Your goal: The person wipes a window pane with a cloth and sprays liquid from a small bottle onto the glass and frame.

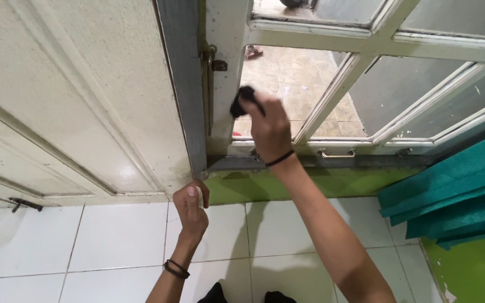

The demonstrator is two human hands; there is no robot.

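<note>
My right hand [269,126] is raised against the lower left pane of a white-framed window [332,90] and grips a small dark cloth [241,101], pressed on the glass near the frame's left upright. My left hand [191,205] hangs lower, fingers curled loosely, just under the bottom corner of the grey door post [186,101]; it looks closed around something small and pale, but I cannot make out what. Both wrists wear dark bands.
A cream panelled door [68,112] fills the left. A green strip of wall [310,182] runs under the window sill. A teal curtain [456,191] hangs at the right. White floor tiles [113,247] lie below. A metal handle [337,152] sits on the window's bottom rail.
</note>
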